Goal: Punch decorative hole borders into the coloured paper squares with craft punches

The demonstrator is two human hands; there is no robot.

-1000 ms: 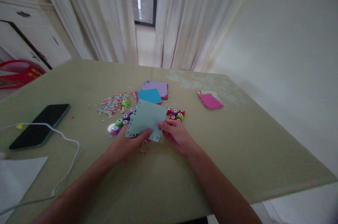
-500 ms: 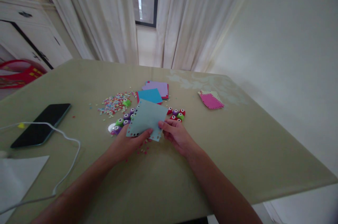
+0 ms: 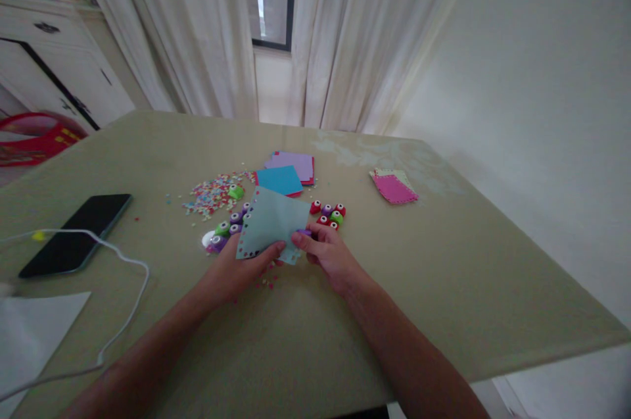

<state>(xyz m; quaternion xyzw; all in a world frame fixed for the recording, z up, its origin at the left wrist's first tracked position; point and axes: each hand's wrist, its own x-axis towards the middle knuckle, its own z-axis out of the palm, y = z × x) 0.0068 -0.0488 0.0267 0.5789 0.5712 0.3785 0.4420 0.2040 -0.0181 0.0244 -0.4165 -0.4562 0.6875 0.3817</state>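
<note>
A pale blue paper sheet with small punched holes along its left and lower edges is held over the table. My left hand is closed on its lower left part, the thumb lying on top. At the lower right edge, my right hand is closed around a small purple paper punch, mostly hidden by the fingers. Several purple and green paper punches stand left of the sheet. Red, purple and green ones are grouped just beyond my right hand.
Colourful paper confetti is heaped at the left, with a green punch on it. Blue and lilac sheets lie behind. Pink punched paper lies right. A phone, white cable and white paper are at left.
The right hand has shifted slightly left onto the sheet's edge, and the purple punch now shows between its fingers. The sheet has tilted and bowed a little.
</note>
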